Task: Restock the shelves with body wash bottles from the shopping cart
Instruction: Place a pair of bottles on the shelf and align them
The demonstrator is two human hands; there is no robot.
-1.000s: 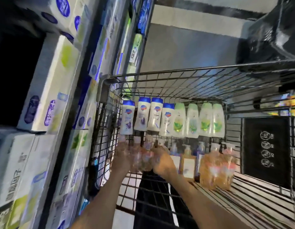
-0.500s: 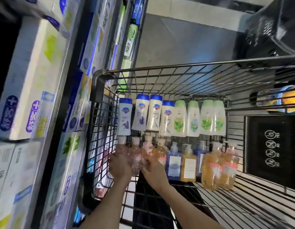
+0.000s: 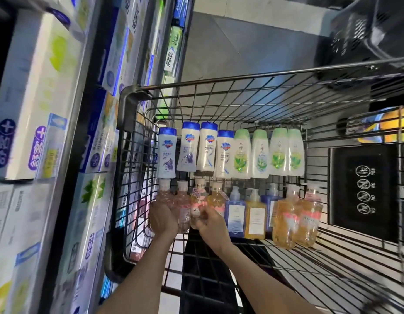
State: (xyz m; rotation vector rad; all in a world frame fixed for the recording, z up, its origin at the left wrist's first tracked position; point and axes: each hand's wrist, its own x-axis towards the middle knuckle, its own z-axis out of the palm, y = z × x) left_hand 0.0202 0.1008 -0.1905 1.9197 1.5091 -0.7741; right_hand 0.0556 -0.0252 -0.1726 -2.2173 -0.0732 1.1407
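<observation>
A black wire shopping cart (image 3: 241, 79) holds two rows of body wash bottles. The far row has several white bottles with blue caps (image 3: 187, 150) and several with green caps (image 3: 260, 152). The near row has clear pink bottles, amber ones and blue and yellow pump bottles (image 3: 255, 214). My left hand (image 3: 161, 219) grips the leftmost clear pink bottle (image 3: 164, 191). My right hand (image 3: 211, 225) grips a clear bottle with a pink label (image 3: 197, 200). A pink bottle (image 3: 183, 207) stands between the two hands.
Store shelves (image 3: 67, 168) stacked with boxed toothpaste rise along the left, close to the cart's side. Two large amber pump bottles (image 3: 294, 218) stand at the right of the near row. A black panel with icons (image 3: 361, 189) covers the cart's right wall. A dark basket (image 3: 366, 30) sits top right.
The view has steadied and dropped slightly toward the cart. Both hands have settled lower around the bottles at the left of the near row.
</observation>
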